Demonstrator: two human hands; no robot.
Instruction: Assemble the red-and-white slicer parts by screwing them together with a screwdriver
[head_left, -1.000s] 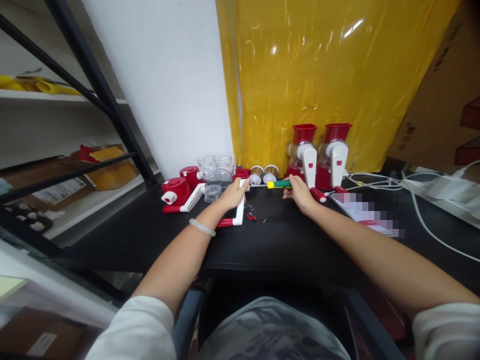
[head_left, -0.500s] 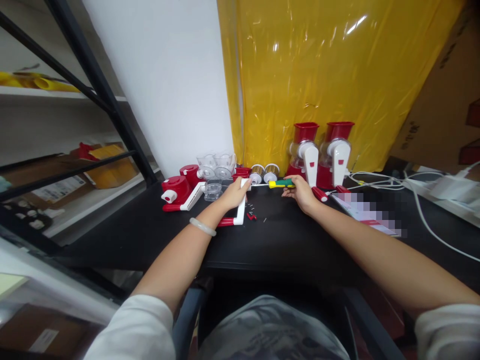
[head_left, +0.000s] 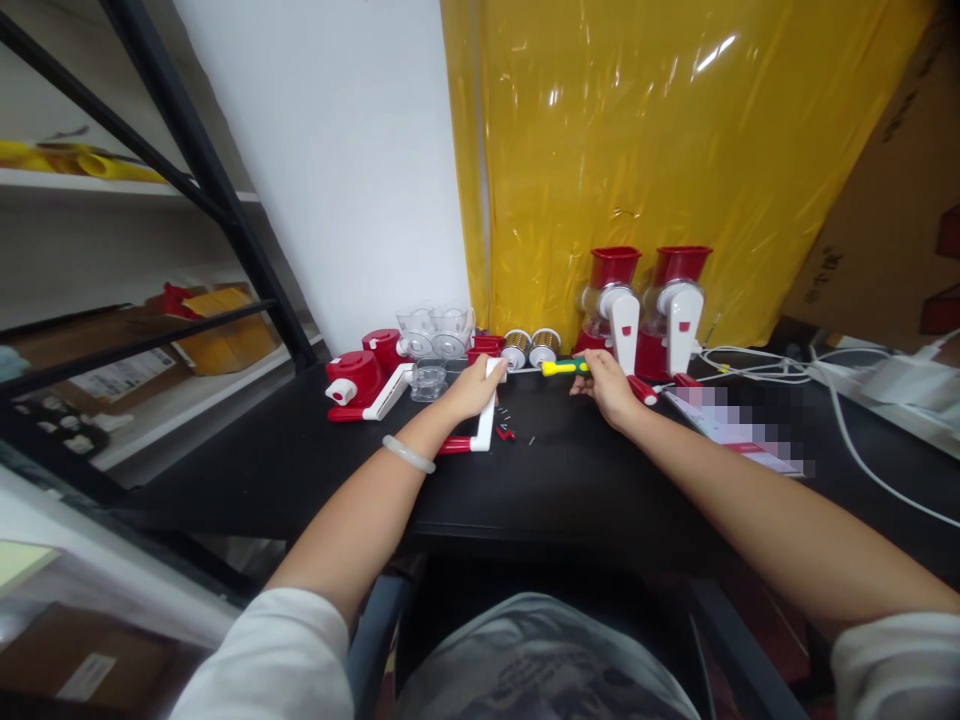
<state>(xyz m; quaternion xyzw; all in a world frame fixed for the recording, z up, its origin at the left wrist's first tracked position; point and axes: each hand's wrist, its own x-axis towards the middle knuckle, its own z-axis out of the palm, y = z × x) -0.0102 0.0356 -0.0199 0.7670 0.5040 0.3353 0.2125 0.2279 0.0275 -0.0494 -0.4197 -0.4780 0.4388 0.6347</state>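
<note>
Screwdriver (head_left: 564,367), green and yellow, was held over the black table (head_left: 600,480), long axis running sideways, shaft pointing left toward the white crank (head_left: 484,430). The right hand (head_left: 606,386) pinched its handle; the left hand (head_left: 476,388) clasped the crank's upper end. Print on the carton (head_left: 847,235) was too blurred to read.

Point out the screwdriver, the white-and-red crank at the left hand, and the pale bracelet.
Screwdriver (head_left: 561,367): head view, on its yellow-and-green handle.
White-and-red crank (head_left: 486,422): head view, on its white arm.
Pale bracelet (head_left: 408,456): head view, on the visible band.
</note>
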